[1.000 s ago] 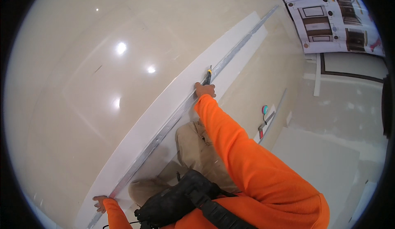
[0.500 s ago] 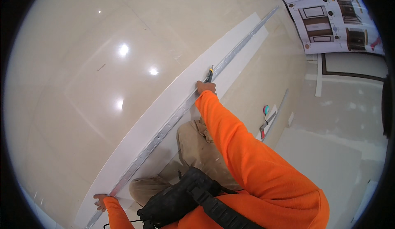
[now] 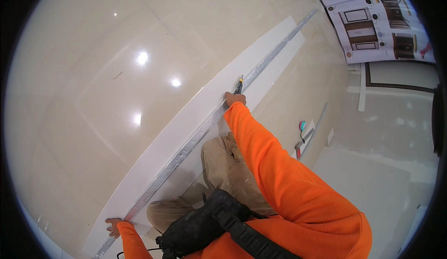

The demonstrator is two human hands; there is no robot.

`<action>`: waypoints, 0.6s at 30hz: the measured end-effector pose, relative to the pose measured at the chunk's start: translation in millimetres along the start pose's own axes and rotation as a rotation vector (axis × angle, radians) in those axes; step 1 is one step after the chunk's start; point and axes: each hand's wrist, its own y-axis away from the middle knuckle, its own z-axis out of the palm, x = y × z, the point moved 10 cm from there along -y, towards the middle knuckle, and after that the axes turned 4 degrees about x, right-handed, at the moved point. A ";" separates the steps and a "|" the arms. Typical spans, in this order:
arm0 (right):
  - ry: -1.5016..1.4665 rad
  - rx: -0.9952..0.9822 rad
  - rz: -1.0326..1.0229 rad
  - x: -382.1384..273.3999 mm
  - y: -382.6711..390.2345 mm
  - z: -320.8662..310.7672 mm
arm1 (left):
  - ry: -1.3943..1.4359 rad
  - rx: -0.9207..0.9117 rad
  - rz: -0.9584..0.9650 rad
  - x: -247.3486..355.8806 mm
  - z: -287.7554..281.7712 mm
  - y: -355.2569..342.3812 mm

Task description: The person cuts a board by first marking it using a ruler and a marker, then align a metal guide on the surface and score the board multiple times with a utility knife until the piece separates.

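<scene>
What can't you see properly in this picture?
In the head view:
Utility knife: its lower handle is hidden by the right hand; its tip is too small to tell whether it touches the white panel.
Metal bar: its near end is cut off by the lower edge.
Turquoise round thing: too small to name.

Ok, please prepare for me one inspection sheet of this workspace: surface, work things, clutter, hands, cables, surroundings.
Surface: glossy beige floor, lights reflected.
Work things: long white board on the floor; grey metal bar lengthwise over it.
Clutter: round turquoise thing and red-and-grey tool, right of the board.
Hands: left hand at the bar's lower-left part; right hand grips dark tool with yellow part.
Cables: thin black cord beside black pouch.
Surroundings: sheet with door pictures, upper right.
</scene>
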 end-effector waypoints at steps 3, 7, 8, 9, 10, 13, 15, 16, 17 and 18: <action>-0.005 -0.003 0.008 -1.0 1.5 2.2 | -0.001 0.012 -0.001 -0.1 0.7 -1.9; -0.001 -0.020 -0.020 -0.1 -6.4 1.2 | 0.006 -0.004 -0.004 0.6 4.8 1.0; 0.000 -0.025 -0.033 -0.9 -7.5 0.5 | 0.007 -0.010 -0.002 1.0 5.8 1.3; 0.020 0.000 -0.034 -2.8 -1.5 -0.1 | 0.007 -0.009 -0.005 -0.2 3.9 -1.8; 0.040 0.025 -0.036 -3.9 5.2 0.0 | 0.008 -0.008 -0.007 -1.4 2.1 -4.1; 0.003 0.127 -0.079 2.7 5.0 -13.7 | -0.050 -0.065 0.016 1.0 3.2 1.1; -0.065 0.162 -0.164 11.0 -4.7 -22.9 | -0.079 -0.128 0.051 0.8 6.4 5.0; -0.108 0.157 -0.231 14.5 -10.4 -26.9 | -0.089 -0.159 0.065 0.4 10.4 4.6; -0.150 0.154 -0.298 19.1 -16.3 -32.3 | -0.078 -0.215 0.069 0.2 15.8 3.1; -0.169 0.111 -0.333 23.5 -15.0 -29.9 | -0.071 -0.262 0.068 -2.5 16.8 -4.6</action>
